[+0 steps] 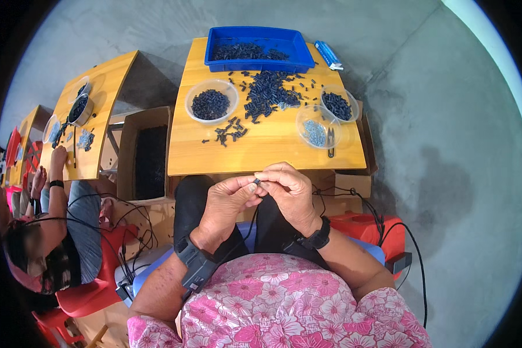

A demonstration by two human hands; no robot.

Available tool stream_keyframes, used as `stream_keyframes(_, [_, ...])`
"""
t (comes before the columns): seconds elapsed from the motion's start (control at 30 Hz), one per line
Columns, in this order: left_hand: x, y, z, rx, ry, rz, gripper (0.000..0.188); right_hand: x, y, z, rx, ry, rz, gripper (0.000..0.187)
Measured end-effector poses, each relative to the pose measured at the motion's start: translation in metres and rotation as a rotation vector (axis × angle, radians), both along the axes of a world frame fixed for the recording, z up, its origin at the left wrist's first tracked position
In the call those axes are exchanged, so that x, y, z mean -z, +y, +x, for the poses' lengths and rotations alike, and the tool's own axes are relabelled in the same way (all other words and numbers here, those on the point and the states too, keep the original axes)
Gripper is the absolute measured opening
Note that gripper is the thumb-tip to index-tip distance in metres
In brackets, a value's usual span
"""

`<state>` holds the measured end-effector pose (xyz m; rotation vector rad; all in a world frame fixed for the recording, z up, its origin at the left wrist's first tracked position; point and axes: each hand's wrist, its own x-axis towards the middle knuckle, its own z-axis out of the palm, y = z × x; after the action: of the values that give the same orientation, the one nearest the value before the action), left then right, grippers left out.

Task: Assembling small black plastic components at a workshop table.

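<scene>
The person's two hands met above the lap, just short of the near edge of the table (261,152), with a small dark part (257,181) between their fingertips. The left hand (231,200) pinched it from the left with thumb and forefinger; the right hand (290,194) came to it from the right, its thumb and forefinger drawn together at the part. Neither hand was nearer: the part lay right of the left palm and left of the right palm. Its long axis could not be told, since the fingertips hid all but a little of it.

Straight beyond the hands, farther up the table, lay a loose pile (265,95) of dark parts, their long axes pointing every way, with the blue tray (283,43) behind it. The left bowl (232,95), holding more dark parts, stood beyond the left hand and slightly to its left. The near right bowl (322,112), with small silvery pieces in it, stood beyond the right hand and to its right, so that hand was the closer one to it. The snips (331,152) overlapped that bowl's right side, their long axis running roughly away from the person.
</scene>
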<state>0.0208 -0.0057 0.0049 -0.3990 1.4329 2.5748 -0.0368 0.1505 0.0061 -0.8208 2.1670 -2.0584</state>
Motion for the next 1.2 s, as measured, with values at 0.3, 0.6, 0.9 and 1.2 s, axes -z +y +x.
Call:
stream_keyframes(0.3, [0.005, 0.004, 0.002, -0.03, -0.063, 0.078, 0.016, 0.0, -0.001, 0.005, 0.081, 0.326, 0.179, 0.021])
stream_keyframes(0.6, [0.018, -0.015, -0.006, 0.052, -0.004, -0.308, 0.01, 0.021, -0.006, 0.004, 0.127, 0.215, 0.147, 0.02])
stream_keyframes(0.9, [0.009, -0.049, -0.021, -0.083, -0.079, -0.385, 0.009, 0.037, 0.006, -0.062, 0.194, 0.033, 0.292, 0.014])
stream_keyframes(1.2, [0.026, -0.058, -0.026, -0.034, -0.122, -0.396, 0.01, 0.062, -0.046, -0.129, 0.102, 0.297, 0.506, 0.018])
